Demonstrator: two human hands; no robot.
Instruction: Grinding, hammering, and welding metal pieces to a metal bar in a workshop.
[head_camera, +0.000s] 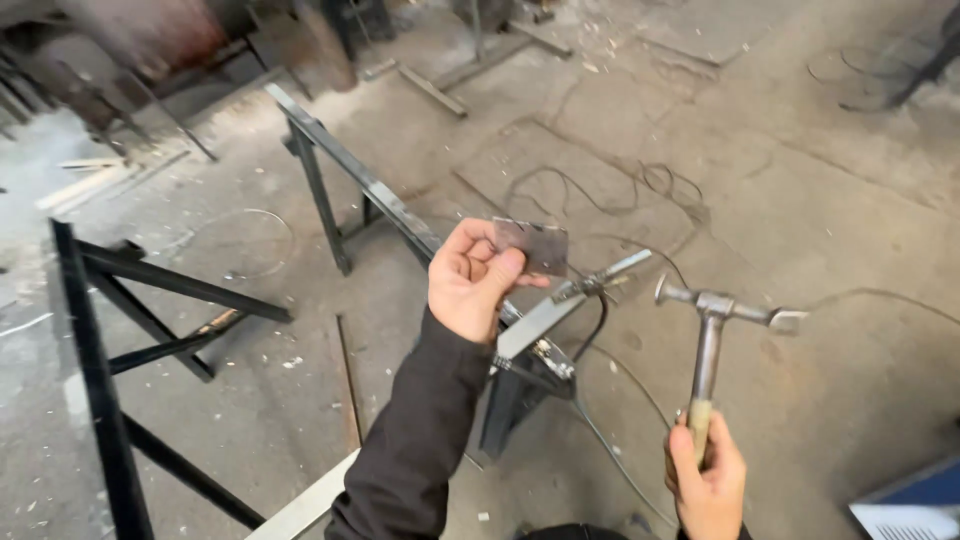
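We hold a dull grey plate (533, 245) with darker smudges. Our sleeve (415, 430) is dark brown-black. The hammer (715, 330) has a grey head with rust-brown patches and a pale tan grip. The trestle (380, 195) is dark grey, worn bright along its top edge. The frame (100, 390) is black. The floor (800, 180) is grey-brown, speckled with pale chips and crossed by thin dark wire (600, 195).

Right hand (708, 478) cut off at the bottom edge, wrist out of frame. Left palm covers part of the small metal plate (533, 246). Rusty machinery (150, 40) top left is motion-blurred, unidentifiable. Blue-and-white object (915, 500) cropped at the bottom-right corner. Black steel frame (100, 400) runs off the lower left.
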